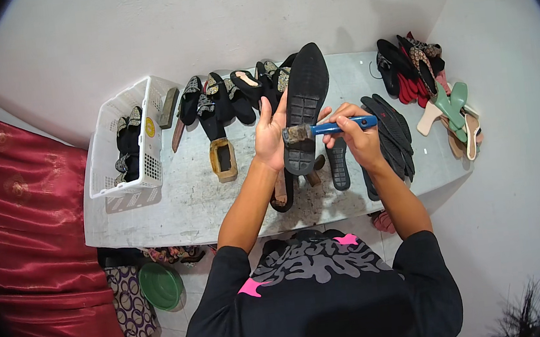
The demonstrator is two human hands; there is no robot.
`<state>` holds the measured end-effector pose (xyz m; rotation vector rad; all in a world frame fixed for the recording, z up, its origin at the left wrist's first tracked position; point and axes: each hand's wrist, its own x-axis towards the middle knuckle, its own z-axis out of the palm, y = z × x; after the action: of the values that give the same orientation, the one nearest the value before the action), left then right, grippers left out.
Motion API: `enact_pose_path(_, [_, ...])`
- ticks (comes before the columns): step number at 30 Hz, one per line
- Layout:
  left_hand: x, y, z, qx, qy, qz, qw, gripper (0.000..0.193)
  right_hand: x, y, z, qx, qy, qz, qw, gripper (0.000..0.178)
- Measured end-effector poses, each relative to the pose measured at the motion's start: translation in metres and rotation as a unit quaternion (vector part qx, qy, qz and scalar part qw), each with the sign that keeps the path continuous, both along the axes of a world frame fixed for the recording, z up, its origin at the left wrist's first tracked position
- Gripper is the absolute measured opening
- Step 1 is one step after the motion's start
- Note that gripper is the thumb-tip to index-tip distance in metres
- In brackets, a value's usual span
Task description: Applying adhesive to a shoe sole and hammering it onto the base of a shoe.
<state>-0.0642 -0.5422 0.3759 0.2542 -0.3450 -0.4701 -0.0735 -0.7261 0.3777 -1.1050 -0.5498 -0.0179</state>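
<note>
Here, gridded sole, bristly brush.

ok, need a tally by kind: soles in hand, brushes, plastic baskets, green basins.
Black sole, in the left hand: 1
Blue-handled brush, in the right hand: 1
White plastic basket: 1
Green basin: 1
Total: 4

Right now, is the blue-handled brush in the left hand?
No, the right hand grips the brush; the left hand holds the black sole.
</note>
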Motion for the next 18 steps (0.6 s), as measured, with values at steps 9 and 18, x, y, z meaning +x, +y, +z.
enact_pose_path(9, [0.002, 0.000, 0.004, 0.012, 0.020, 0.010, 1.000, 0.071, 0.009, 0.006, 0.003, 0.054, 0.022, -0.041, 0.997, 0.016])
enact_pose_path(18, [0.002, 0.004, 0.005, 0.000, 0.036, 0.011, 0.999, 0.072, 0.019, 0.010, 0.012, 0.054, 0.019, -0.076, 0.995, 0.016])
